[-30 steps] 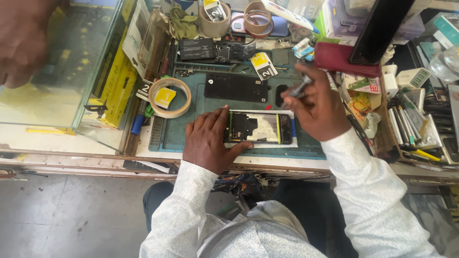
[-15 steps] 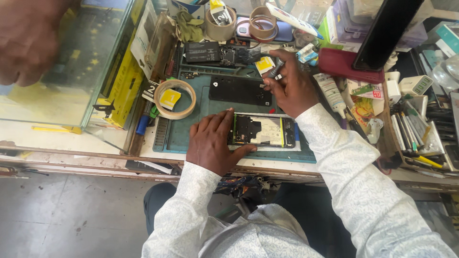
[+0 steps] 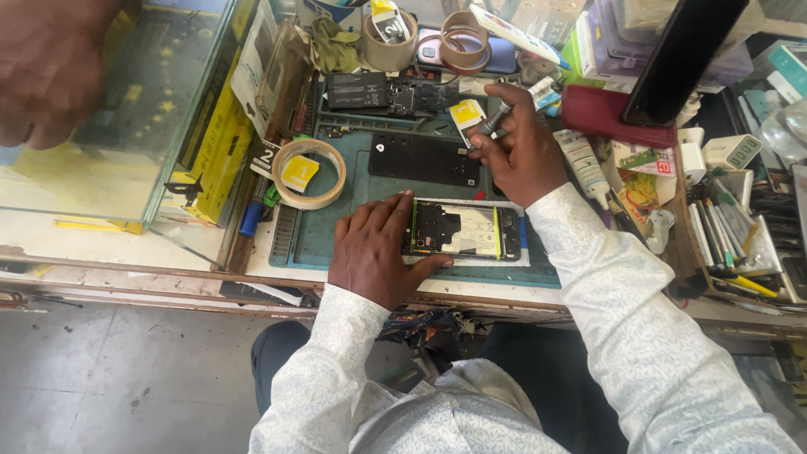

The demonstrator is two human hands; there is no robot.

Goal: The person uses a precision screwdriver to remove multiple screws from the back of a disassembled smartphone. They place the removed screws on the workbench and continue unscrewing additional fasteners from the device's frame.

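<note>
Opened phone, back off and internals up, lies flat on the green work mat near the bench's front edge, on a pale sheet. Left hand spread, palm down, fingertips pinning the phone's left end. Right hand curled around a slim grey screwdriver, tip held up over the mat's far edge, just beside a yellow-tagged card; apart from the phone. Phone reads as light, thin, stiff but fragile: exposed board and battery, so best held by the frame's long edges or pinned at one end, never on the internals. Separate black back panel lies just beyond it, tape roll to the left. Hard to make out: screwdriver tip, any loose screws, what sits under the left palm. Right bench edge cluttered and cut off. Another person's hand blurred at top left, over a glass case.
</note>
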